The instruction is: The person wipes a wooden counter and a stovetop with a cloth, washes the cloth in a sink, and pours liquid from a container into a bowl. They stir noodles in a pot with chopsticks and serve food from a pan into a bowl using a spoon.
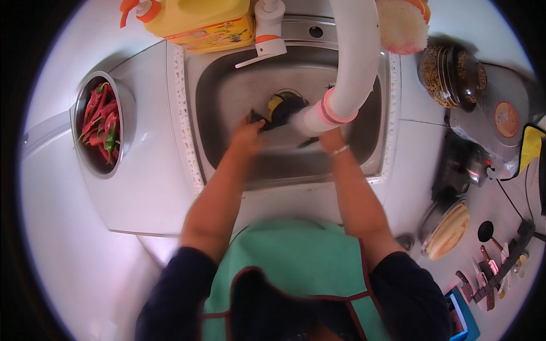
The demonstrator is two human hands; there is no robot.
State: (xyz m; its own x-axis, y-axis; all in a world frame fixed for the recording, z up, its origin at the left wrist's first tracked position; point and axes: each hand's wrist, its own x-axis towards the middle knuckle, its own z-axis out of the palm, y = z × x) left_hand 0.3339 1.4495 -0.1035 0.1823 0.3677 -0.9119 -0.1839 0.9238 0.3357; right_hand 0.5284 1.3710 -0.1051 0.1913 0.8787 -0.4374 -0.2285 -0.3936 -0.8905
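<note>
Both my arms reach into a steel sink (222, 85). At its middle lies a dark, limp, cloth-like thing with a yellow patch (277, 104); its exact kind is unclear. My left hand (249, 133) is closed on a dark edge of it, at the left side. My right hand (330, 140) is on the other side, mostly behind a thick white spout (355, 62) with a pink band, so its fingers are hidden. A dark strip shows beside that hand. Below the spout's mouth is a pale blur, apparently running water.
Left on the counter, a metal bowl (126, 122) holds red and green chillies (101, 122). Behind the sink stand a yellow jug (199, 23) and a white tap lever (261, 57). To the right are a brown patterned pot (449, 77), a wooden board (449, 230) and several hanging knives (483, 273).
</note>
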